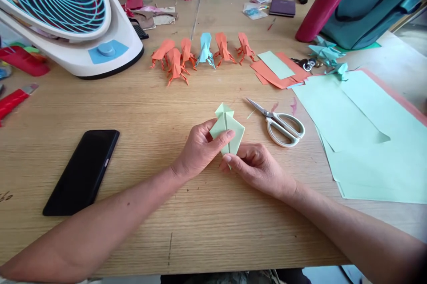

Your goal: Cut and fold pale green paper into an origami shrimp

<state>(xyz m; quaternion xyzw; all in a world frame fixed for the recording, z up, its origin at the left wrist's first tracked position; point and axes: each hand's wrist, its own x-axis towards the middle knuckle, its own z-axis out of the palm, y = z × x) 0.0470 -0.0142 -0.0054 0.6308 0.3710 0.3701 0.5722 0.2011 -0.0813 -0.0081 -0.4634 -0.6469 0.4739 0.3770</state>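
A pale green piece of folded paper is held up over the table between both hands. My left hand grips it from the left side, thumb lying across the front near the centre crease. At the lower tip, my right hand pinches the paper between thumb and fingers; part of those fingers is hidden behind it. The paper is kite-shaped with a smaller pointed flap on top. Scissors with white handles lie just right of the paper. Several orange folded paper figures and a blue one stand farther back.
A black phone lies left, below a white fan. Green paper sheets cover the right side. Cut orange paper, keys, a red flask and a teal bag are behind. A red cutter is far left.
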